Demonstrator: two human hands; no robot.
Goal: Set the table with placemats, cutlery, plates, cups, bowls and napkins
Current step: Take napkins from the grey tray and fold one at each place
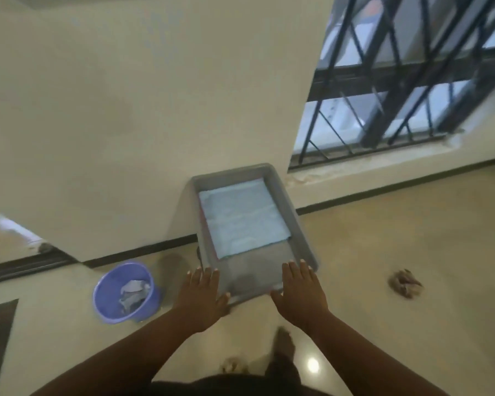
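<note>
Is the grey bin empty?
No, the grey bin on the floor holds a pale folded cloth lying flat over a red-edged layer.

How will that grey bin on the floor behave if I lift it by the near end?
The grey bin looks like thin plastic, so probably light and a bit flexible. Only flat folded cloth shows inside, adding little weight. Lifted at one end, the cloth may slide toward the wall.

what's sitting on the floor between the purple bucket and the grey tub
Nothing: the head view shows bare floor between the purple bucket and the grey tub, apart from the left hand at the tub's corner.
</note>
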